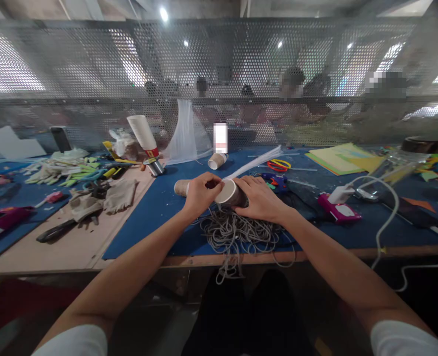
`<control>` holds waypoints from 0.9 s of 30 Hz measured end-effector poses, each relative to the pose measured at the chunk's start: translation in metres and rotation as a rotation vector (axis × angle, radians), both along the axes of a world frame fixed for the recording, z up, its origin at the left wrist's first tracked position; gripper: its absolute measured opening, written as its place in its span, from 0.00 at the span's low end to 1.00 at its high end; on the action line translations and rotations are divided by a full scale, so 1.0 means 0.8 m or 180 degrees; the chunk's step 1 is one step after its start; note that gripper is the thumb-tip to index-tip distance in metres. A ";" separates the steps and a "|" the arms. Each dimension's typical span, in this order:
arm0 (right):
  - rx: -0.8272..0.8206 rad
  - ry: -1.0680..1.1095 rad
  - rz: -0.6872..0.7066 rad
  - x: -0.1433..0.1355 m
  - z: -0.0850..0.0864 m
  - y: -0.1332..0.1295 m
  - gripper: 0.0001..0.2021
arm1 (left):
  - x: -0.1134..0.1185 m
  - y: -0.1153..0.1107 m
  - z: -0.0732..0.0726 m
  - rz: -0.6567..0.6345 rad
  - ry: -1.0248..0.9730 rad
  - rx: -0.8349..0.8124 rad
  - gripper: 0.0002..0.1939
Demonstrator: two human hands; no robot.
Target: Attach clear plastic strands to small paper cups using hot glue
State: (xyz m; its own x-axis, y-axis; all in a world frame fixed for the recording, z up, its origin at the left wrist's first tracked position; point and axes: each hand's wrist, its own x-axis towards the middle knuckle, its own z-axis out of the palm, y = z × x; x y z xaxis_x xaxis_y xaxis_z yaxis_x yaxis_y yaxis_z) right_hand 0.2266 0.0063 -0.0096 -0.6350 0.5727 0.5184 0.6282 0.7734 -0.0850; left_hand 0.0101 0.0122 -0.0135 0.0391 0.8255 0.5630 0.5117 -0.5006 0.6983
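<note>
A paper cup (226, 193) lies on its side with its pale round base turned towards me, and grey cord seems to wrap its wall. Across its right side rest the fingers of my right hand (258, 198), steadying it. My left hand (203, 194) is curled at the left edge of the base, thumb and fingertips pinched together; what they pinch is too small to make out. Below the cup, a tangled heap of grey cord (241, 232) spreads over the blue mat and hangs past the table edge. A cord-wrapped cup (182, 187) lies left of my left hand.
Behind stand another wrapped cup (218, 160), a stack of paper cups (143, 134) and white strips (254, 162). On the left are gloves (120, 196) and a black-handled tool (58, 230). To the right lie a magenta device (339, 208), a white cable (389, 198) and coloured sheets (347, 158).
</note>
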 end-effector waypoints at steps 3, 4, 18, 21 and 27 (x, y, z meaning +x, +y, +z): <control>-0.0052 0.0024 0.0015 0.001 0.000 0.002 0.35 | 0.001 -0.002 0.001 -0.0055 -0.0126 -0.0117 0.05; -0.0064 0.0035 0.0008 0.002 0.000 0.002 0.35 | 0.002 -0.004 0.003 -0.0088 -0.0172 -0.0135 0.06; -0.0071 0.0015 0.0028 0.000 0.003 -0.003 0.33 | 0.005 -0.009 0.010 0.0000 -0.0062 -0.0002 0.02; -0.0078 -0.0016 0.0039 0.000 0.002 -0.002 0.33 | 0.005 -0.010 0.010 -0.0004 -0.0026 -0.0011 0.02; -0.0053 -0.0012 0.0060 0.001 0.003 -0.002 0.34 | 0.005 -0.010 0.010 -0.0117 -0.0054 0.0004 0.03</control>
